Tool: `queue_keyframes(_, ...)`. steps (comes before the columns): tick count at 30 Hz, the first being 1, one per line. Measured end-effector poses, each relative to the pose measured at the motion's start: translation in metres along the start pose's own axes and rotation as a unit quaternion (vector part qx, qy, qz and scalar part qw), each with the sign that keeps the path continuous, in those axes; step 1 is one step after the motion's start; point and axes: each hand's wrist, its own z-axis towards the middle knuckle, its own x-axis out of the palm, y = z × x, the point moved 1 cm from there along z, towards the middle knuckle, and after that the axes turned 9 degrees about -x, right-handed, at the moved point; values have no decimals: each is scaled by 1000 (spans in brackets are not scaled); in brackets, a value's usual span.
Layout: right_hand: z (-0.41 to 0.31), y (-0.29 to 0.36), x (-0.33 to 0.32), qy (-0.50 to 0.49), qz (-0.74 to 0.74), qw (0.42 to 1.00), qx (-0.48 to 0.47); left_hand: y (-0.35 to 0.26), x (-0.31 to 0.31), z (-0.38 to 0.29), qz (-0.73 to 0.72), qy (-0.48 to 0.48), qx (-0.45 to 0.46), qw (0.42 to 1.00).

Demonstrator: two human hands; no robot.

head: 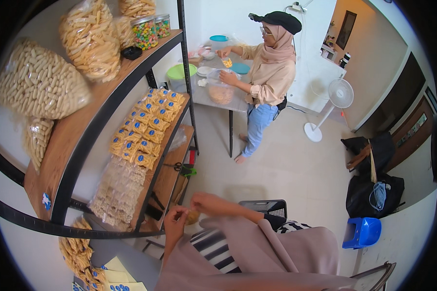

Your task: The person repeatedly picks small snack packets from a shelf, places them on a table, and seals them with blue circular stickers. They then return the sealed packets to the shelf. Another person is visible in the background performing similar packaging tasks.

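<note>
My left hand (174, 221) is raised in front of me beside the shelf rack, with thumb and forefinger pinched together at the top of a small clear bag of yellowish snacks (193, 217). My right hand (205, 203) meets it from the other side, fingers bent at the same top edge; it is slightly blurred and hides part of the bag. Just left of my hands, a shelf holds rows of small snack packs with blue stickers (142, 125). Nearer to me on that shelf lie clear packs of pale snacks (118, 192).
Big bags of snacks (43, 83) and candy jars (144, 32) fill the upper shelf (94, 103). A person (271, 69) scoops snacks at a table (236, 104) ahead. A black basket (264, 207) stands on the floor, a blue stool (362, 232) and fan (340, 94) to the right.
</note>
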Motion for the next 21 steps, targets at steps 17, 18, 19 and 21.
queue_keyframes(17, 10, -17, 12, -23, -20, 999, -40, 0, 5, -1, -7, -43, -27, 999)
queue_keyframes(18, 9, -17, 13, -33, -16, 998, -56, 1, 5, -1, -19, -42, -32, 998)
queue_keyframes(19, 10, -17, 13, -34, -12, 998, -56, 1, 5, -1, -14, -48, -20, 999)
queue_keyframes(21, 10, -15, 10, -34, 12, 998, -43, 1, 4, 0, -28, -56, -8, 998)
